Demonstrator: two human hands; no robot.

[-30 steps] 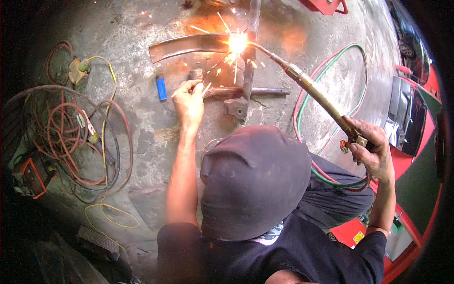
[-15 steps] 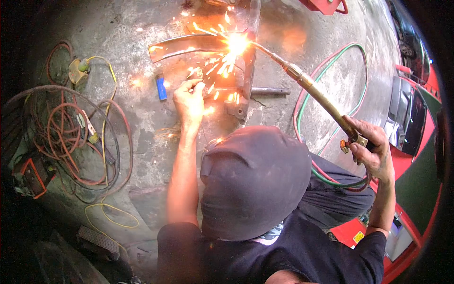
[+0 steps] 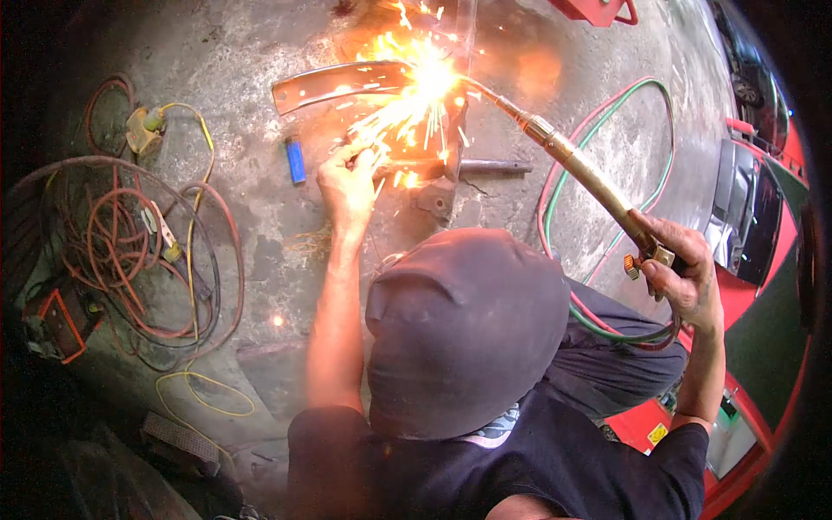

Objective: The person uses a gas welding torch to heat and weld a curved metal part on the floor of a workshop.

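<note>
Concrete floor (image 3: 260, 221); right hand (image 3: 691, 282) closed around torch (image 3: 591, 172)

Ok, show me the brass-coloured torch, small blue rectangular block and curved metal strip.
Brass-coloured torch (image 3: 589, 177), head view: middle of its tube.
Small blue rectangular block (image 3: 296, 162), head view: middle of its top.
Curved metal strip (image 3: 322, 82), head view: face left of the sparks.

Black top (image 3: 572, 472) | short black sleeves (image 3: 322, 438) | patterned grey patch (image 3: 496, 425), pale edge | dark, creased trousers (image 3: 615, 360)

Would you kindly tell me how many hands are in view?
2: the left hand just below the bright sparks, and the right hand around the torch handle.
</note>
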